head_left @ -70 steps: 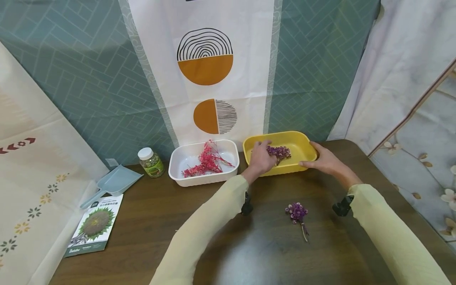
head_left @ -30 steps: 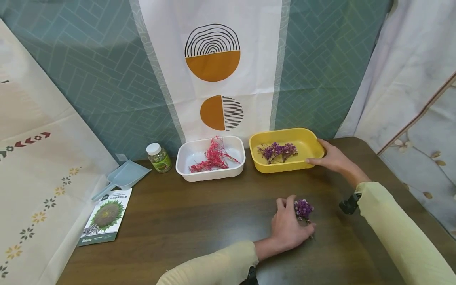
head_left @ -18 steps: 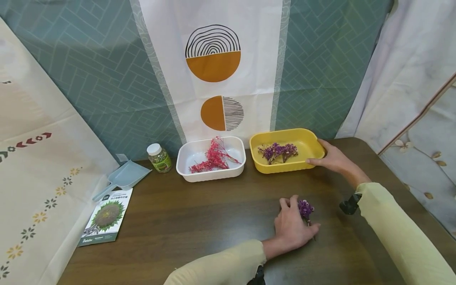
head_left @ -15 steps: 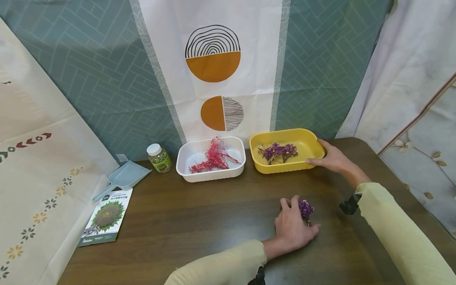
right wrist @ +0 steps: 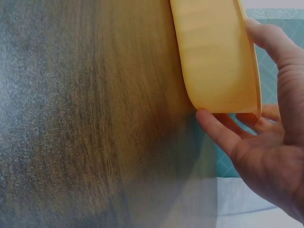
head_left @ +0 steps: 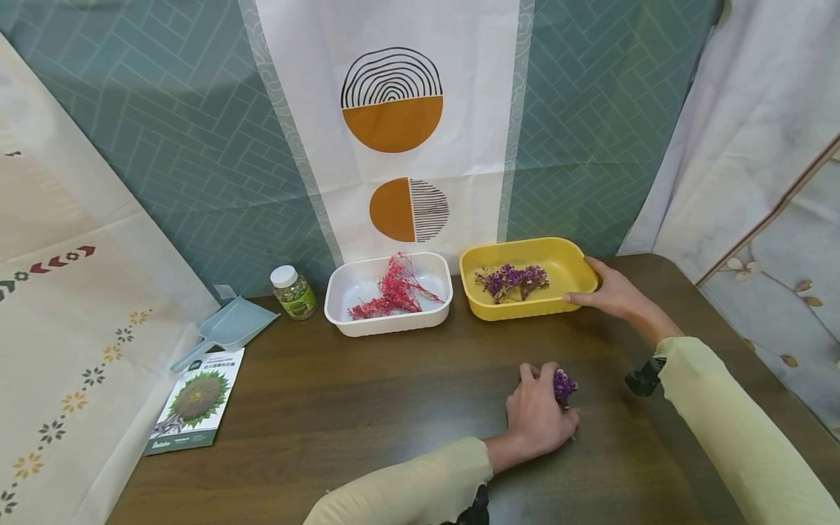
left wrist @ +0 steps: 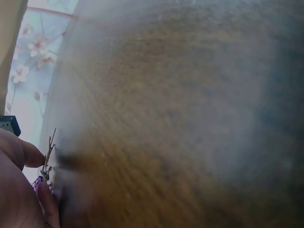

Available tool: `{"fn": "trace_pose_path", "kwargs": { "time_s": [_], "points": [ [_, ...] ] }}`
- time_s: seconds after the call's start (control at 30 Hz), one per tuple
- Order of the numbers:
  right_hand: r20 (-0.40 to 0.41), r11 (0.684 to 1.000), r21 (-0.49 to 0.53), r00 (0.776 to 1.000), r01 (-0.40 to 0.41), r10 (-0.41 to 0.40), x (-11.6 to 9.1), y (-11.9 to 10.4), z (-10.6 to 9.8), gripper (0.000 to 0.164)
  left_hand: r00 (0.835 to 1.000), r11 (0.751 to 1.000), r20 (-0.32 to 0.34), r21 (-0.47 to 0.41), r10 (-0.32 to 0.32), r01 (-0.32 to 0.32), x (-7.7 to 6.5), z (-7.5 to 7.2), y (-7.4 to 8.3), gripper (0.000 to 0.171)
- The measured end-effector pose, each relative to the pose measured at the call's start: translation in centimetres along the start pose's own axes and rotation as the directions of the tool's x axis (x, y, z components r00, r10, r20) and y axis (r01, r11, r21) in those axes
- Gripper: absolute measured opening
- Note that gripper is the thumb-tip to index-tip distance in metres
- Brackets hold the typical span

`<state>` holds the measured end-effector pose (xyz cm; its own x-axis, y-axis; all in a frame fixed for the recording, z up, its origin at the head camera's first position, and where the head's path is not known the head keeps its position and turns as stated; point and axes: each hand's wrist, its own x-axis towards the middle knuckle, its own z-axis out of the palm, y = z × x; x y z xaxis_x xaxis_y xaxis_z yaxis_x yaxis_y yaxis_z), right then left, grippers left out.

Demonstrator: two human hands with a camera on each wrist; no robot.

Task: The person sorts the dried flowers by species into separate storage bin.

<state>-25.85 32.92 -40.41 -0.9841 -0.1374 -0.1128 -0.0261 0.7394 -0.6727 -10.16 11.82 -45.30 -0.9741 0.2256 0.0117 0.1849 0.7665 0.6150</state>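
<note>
My left hand [head_left: 539, 417] is low over the front right of the table, its thumb and fingers pinching a sprig of purple dried flowers [head_left: 564, 386]. The flower heads stick out past the fingers; in the left wrist view the thin stem [left wrist: 48, 156] shows between thumb and finger. At the back right, my right hand [head_left: 615, 293] grips the right end of a yellow plastic tray [head_left: 569, 270]. The right wrist view has the thumb at its rim and a fingertip at the lower corner of its wall [right wrist: 213, 61]. More purple dried flowers [head_left: 527, 278] lie inside the tray.
Left of the yellow tray stands a white tray [head_left: 341, 292] with red dried flowers [head_left: 396, 290]. Farther left are a lidded jar [head_left: 293, 293], a light blue dustpan [head_left: 231, 324] and a sunflower seed packet [head_left: 197, 401]. Cloth hangs behind the brown table [head_left: 315, 408].
My left hand has come from inside the yellow tray down to the purple sprig on the table, and its thumb has closed in on the stem. The right hand keeps its hold on the tray.
</note>
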Motion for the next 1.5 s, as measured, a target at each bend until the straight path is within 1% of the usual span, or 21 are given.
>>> {"fn": "trace_pose_path", "kwargs": {
  "time_s": [0.23,0.37,0.6,0.8,1.07,1.23,1.4,1.5],
  "points": [
    [0.008,1.000,-0.002,1.000,0.001,-0.001,0.1,0.1,0.0,0.111,0.998,0.996,-0.037,-0.076,0.051,-0.053,-0.1,-0.2,-0.7,0.062],
    [0.010,1.000,-0.005,1.000,0.004,-0.004,0.1,0.2,0.0,0.112,0.997,0.990,-0.037,-0.122,0.069,-0.073,-0.2,-0.4,-1.1,0.062],
    [0.013,1.000,0.004,1.000,0.000,0.000,0.1,0.3,-0.1,0.114,0.995,0.983,-0.043,-0.159,0.088,-0.094,-0.1,-0.6,-1.5,0.060],
    [0.014,1.000,0.012,1.000,-0.002,0.002,0.1,0.3,0.0,0.111,0.990,0.972,-0.060,-0.193,0.127,-0.137,-0.2,-0.7,-1.7,0.060],
    [0.015,1.000,0.008,1.000,-0.004,0.004,0.2,0.4,0.0,0.110,0.987,0.954,-0.051,-0.252,0.153,-0.161,-0.1,-1.2,-2.1,0.063],
    [0.010,1.000,0.017,1.000,0.003,-0.004,0.3,0.4,0.0,0.109,0.984,0.944,-0.060,-0.275,0.170,-0.180,0.2,-1.6,-2.4,0.063],
    [0.010,1.000,0.016,1.000,-0.005,0.004,0.3,0.3,0.1,0.109,0.976,0.944,-0.112,-0.255,0.186,-0.209,0.5,-1.9,-2.7,0.063],
    [0.012,1.000,0.013,1.000,-0.012,0.012,0.3,0.2,0.1,0.110,0.974,0.945,-0.123,-0.247,0.190,-0.216,0.8,-2.1,-2.8,0.064]
  ]
}}
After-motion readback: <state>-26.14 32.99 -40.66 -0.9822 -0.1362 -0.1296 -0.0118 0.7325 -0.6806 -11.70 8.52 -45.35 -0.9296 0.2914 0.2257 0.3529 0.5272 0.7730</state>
